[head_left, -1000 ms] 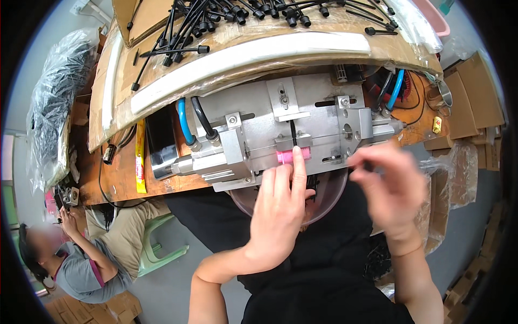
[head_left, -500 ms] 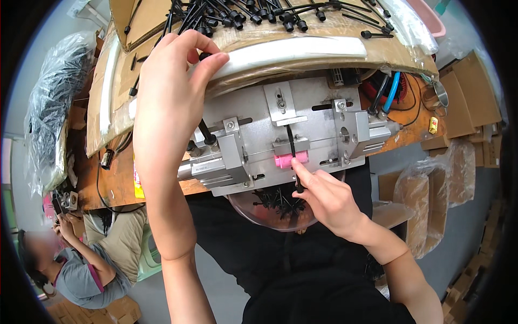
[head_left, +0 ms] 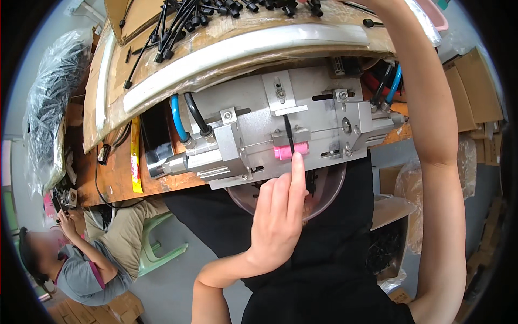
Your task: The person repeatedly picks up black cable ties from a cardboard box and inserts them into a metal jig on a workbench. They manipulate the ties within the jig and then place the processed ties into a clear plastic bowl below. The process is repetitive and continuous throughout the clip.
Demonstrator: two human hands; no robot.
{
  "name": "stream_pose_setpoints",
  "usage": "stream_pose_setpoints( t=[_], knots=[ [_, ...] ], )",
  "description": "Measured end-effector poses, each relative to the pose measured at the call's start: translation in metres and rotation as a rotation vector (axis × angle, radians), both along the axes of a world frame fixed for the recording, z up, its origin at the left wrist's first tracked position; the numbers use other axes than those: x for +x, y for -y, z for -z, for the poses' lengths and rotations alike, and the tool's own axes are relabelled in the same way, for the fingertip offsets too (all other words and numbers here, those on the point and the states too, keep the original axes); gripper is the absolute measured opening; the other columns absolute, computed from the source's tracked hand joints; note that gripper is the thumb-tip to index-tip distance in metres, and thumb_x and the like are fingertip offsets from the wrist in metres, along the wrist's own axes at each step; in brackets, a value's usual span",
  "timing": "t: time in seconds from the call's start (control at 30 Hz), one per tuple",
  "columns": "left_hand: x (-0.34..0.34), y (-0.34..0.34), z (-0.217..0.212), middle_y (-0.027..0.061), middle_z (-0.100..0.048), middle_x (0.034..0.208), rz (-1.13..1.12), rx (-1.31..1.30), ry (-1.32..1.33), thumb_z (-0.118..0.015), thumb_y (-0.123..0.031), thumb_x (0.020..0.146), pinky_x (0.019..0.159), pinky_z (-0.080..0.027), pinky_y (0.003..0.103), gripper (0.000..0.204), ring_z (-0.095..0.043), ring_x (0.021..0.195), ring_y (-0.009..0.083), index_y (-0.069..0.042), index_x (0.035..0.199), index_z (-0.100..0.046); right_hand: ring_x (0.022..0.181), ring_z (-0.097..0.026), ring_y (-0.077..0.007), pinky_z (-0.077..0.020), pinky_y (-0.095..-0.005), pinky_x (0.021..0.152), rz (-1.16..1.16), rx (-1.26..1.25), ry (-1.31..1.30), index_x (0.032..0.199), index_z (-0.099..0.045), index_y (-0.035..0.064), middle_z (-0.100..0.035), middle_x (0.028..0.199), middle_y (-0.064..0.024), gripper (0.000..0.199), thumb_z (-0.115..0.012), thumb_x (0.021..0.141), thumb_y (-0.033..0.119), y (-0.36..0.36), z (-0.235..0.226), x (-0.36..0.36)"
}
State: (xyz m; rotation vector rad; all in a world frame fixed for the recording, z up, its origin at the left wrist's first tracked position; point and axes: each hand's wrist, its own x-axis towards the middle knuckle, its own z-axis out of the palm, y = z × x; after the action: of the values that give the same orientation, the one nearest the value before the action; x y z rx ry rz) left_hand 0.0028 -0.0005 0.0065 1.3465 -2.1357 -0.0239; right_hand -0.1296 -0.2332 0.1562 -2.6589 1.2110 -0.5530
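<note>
My left hand [head_left: 278,216] reaches in from below with its fingers stretched out. Its index fingertip touches the lower part of a thin black plastic rod [head_left: 288,129], by a pink block [head_left: 281,153] on a metal clamping fixture [head_left: 253,121]. The rod lies across the block, its upper end near a small bracket; my hand covers its lower end. My right arm extends up the right side to the top edge. There my right hand [head_left: 377,4] is mostly cut off near the black knob-ended rods [head_left: 232,8] heaped on cardboard, and its fingers are hidden.
Below the fixture sits a clear bowl [head_left: 339,186] holding black pieces. A phone [head_left: 156,140], a yellow packet [head_left: 136,162] and blue and black hoses [head_left: 178,116] are at the left. Another person [head_left: 89,270] sits at lower left. Cardboard boxes [head_left: 475,89] stand at right.
My left hand has come down from the cardboard to the rod on the pink block. My right hand has left the rod and moved up to the top edge.
</note>
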Motion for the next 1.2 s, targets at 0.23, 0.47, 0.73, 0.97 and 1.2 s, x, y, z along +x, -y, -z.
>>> stream_pose_setpoints(
  t=[0.23,0.47,0.73,0.97,1.2],
  knots=[
    [-0.007,0.006,0.015,0.0095,-0.051,0.093,-0.042,0.078,0.142,-0.059,0.005,0.074,0.078,-0.047,0.029,0.062,-0.051,0.083,0.0204,0.012,0.134,-0.042,0.078,-0.067,-0.0164,-0.0520,-0.0280,0.064,0.205,-0.052,0.840,0.104,-0.065,-0.0092,-0.070,0.086,-0.0156,0.028,-0.064,0.088,0.014,-0.051,-0.006,-0.005],
    [0.005,0.005,-0.003,0.0116,-0.053,0.099,-0.021,0.197,0.069,-0.067,0.002,0.076,0.080,-0.046,0.037,0.066,-0.051,0.090,0.0269,0.002,0.138,-0.044,0.074,-0.061,-0.0148,-0.0502,-0.0256,0.067,0.018,0.046,0.860,0.103,-0.058,-0.0009,-0.067,0.092,-0.0132,0.015,-0.060,0.088,-0.001,-0.151,0.068,-0.045],
    [0.112,0.154,-0.085,0.0122,-0.061,0.096,-0.219,-0.059,-0.058,-0.058,-0.012,0.090,0.080,-0.046,0.035,0.015,-0.059,0.085,0.0255,-0.007,0.102,-0.066,0.062,-0.056,-0.0226,-0.0477,-0.0344,0.058,0.029,-0.038,0.526,0.128,-0.050,-0.0104,-0.061,0.083,-0.0139,0.063,-0.070,0.068,-0.014,-0.223,0.166,-0.014],
    [0.114,0.160,-0.104,-0.0024,-0.055,0.080,-0.058,0.169,-0.038,-0.059,-0.005,0.089,0.068,-0.040,0.021,0.014,-0.043,0.070,0.0059,-0.001,0.099,-0.068,0.062,-0.051,-0.0221,-0.0456,-0.0354,0.058,0.025,0.022,0.462,0.135,-0.047,-0.0073,-0.049,0.068,-0.0102,0.067,-0.069,0.072,-0.010,-0.211,0.181,-0.009],
    [0.116,0.165,-0.106,0.0044,-0.060,0.084,0.075,0.084,0.068,-0.065,-0.011,0.086,0.072,-0.046,0.028,0.013,-0.053,0.072,0.0154,-0.002,0.094,-0.068,0.063,-0.052,-0.0217,-0.0463,-0.0355,0.058,0.037,0.075,0.434,0.134,-0.049,-0.0043,-0.051,0.070,-0.0096,0.063,-0.070,0.075,-0.005,-0.210,0.174,-0.012]
  ],
)
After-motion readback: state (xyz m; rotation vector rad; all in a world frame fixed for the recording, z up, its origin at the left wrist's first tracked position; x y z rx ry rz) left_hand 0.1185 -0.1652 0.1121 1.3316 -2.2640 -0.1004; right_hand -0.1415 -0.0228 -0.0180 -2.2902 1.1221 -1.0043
